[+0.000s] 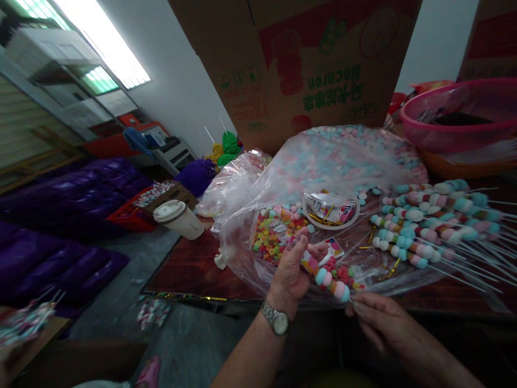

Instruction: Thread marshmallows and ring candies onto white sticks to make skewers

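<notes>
My left hand (291,269), with a metal watch on its wrist, is closed round the upper end of a candy skewer (329,280). Pink, blue and white marshmallow pieces are threaded along it, and it slants down to the right. At its lower end, my right hand (375,318) pinches what looks like the thin stick. Ring-shaped gummies (269,237) in orange, yellow and green lie on clear plastic beyond my left hand. Red gummies (343,273) lie just behind the skewer. A round clear tub (331,222) holds printed cards and gold ties.
Finished marshmallow skewers (428,215) are piled on the right, sticks pointing outward. Behind stand a big bag of marshmallows (343,156), a cardboard box (315,64) and a pink basin (456,129). A lidded paper cup (180,220) stands near the table's left edge.
</notes>
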`<state>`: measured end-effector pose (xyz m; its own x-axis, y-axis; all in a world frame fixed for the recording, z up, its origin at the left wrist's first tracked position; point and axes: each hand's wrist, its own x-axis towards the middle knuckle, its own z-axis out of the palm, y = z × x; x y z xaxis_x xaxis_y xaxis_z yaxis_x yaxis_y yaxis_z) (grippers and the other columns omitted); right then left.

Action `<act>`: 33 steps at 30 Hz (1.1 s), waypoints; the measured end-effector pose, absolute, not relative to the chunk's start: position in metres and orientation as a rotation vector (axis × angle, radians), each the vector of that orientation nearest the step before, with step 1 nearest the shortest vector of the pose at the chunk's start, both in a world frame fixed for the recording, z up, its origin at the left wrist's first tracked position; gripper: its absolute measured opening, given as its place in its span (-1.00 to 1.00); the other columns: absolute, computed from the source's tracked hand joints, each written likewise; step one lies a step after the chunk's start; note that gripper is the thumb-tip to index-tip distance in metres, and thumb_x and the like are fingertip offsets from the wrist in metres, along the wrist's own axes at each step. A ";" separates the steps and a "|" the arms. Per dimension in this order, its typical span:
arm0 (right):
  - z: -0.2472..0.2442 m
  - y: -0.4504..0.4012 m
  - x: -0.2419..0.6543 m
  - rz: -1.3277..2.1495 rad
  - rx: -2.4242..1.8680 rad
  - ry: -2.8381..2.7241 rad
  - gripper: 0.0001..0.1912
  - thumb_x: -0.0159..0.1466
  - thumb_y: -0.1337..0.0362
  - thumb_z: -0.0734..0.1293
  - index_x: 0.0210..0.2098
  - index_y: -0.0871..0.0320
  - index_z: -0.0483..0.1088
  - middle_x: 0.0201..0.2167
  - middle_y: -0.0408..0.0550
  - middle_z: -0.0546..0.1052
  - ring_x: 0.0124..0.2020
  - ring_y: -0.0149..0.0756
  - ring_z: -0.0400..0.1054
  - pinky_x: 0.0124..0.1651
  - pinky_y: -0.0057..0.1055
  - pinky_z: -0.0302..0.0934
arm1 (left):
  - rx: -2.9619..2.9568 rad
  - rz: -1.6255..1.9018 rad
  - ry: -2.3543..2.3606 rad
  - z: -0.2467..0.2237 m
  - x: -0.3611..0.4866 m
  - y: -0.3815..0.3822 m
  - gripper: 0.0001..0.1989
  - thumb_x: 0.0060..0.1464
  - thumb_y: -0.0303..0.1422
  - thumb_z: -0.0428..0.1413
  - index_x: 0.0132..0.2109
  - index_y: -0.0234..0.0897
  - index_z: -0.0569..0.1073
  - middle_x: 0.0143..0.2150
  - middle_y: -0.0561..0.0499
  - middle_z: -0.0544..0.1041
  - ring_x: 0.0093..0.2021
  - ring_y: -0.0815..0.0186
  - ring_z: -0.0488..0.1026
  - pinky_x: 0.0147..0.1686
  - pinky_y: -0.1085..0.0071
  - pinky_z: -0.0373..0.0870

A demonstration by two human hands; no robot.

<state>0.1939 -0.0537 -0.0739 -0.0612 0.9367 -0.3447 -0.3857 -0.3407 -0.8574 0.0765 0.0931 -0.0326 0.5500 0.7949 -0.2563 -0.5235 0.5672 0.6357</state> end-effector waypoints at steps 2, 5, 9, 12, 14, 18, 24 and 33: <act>-0.071 -0.054 0.189 1.767 -0.941 -0.542 -0.66 0.20 0.01 0.29 -0.36 0.20 0.33 -0.85 -0.37 0.09 -0.83 -0.59 -0.20 -0.76 -0.62 -0.24 | 0.564 0.827 0.544 -0.032 0.079 0.088 -0.65 -0.02 -0.27 0.20 -0.08 -0.28 0.40 -0.59 0.10 0.43 -0.28 0.22 0.50 -0.09 0.24 0.33; -0.071 -0.052 0.181 1.872 -0.681 -0.431 -0.75 0.20 0.11 0.32 -0.37 0.20 0.33 -0.86 -0.39 0.09 -0.86 -0.61 -0.27 -0.79 -0.63 -0.19 | 0.569 0.823 0.513 -0.032 0.082 0.080 -0.60 -0.03 -0.14 0.18 -0.10 -0.29 0.41 -0.58 0.09 0.43 -0.30 0.22 0.49 -0.09 0.21 0.32; -0.079 -0.049 0.175 1.774 -0.725 -0.444 -0.75 0.23 0.11 0.29 -0.35 0.20 0.31 -0.85 -0.38 0.12 -0.85 -0.61 -0.24 -0.78 -0.64 -0.23 | 0.582 0.777 0.505 -0.031 0.079 0.078 -0.49 -0.06 0.02 0.12 -0.14 -0.34 0.42 -0.55 0.02 0.45 -0.28 0.17 0.49 -0.12 0.18 0.33; -0.085 -0.049 0.177 1.669 -0.886 -0.539 -0.70 0.25 0.05 0.26 -0.33 0.21 0.29 -0.83 -0.36 0.14 -0.82 -0.60 -0.16 -0.73 -0.64 -0.25 | 0.614 0.777 0.501 -0.026 0.070 0.089 -0.47 -0.13 -0.04 0.20 -0.08 -0.30 0.40 -0.27 -0.11 0.53 -0.17 0.15 0.46 -0.10 0.20 0.33; -0.086 -0.051 0.180 1.681 -0.927 -0.603 -0.66 0.25 0.02 0.25 -0.33 0.21 0.29 -0.82 -0.37 0.12 -0.80 -0.59 -0.16 -0.72 -0.62 -0.26 | 0.602 0.795 0.454 -0.021 0.063 0.100 -0.46 -0.15 -0.10 0.24 -0.02 -0.22 0.38 -0.11 -0.12 0.49 -0.11 0.16 0.44 -0.08 0.22 0.32; -0.083 -0.051 0.183 1.690 -1.019 -0.709 -0.62 0.26 -0.04 0.20 -0.35 0.19 0.29 -0.82 -0.37 0.08 -0.80 -0.57 -0.18 -0.72 -0.60 -0.28 | 0.569 0.839 0.417 -0.011 0.059 0.112 -0.56 -0.09 -0.18 0.23 -0.04 -0.22 0.41 -0.32 -0.02 0.52 -0.19 0.18 0.47 -0.09 0.17 0.33; -0.081 -0.047 0.185 0.648 -1.461 -1.239 -0.74 0.32 0.19 0.15 -0.30 0.20 0.39 -0.59 -0.12 0.43 -0.57 -0.39 0.31 -0.53 -0.55 0.16 | 0.370 0.971 0.679 -0.012 0.075 0.108 -0.80 -0.05 -0.30 0.22 -0.30 -0.34 0.44 -0.69 0.16 0.30 -0.51 0.34 0.43 -0.20 0.22 0.42; -0.079 -0.053 0.204 -0.485 -1.533 -1.819 -0.63 0.24 0.54 0.13 -0.03 0.25 0.36 -0.39 0.03 0.52 -0.40 -0.26 0.39 -0.30 -0.34 0.22 | 0.207 0.928 0.914 -0.018 0.083 0.104 -0.67 0.01 -0.13 0.13 -0.34 -0.37 0.37 -0.68 0.11 0.29 -0.55 0.31 0.43 -0.39 0.27 0.47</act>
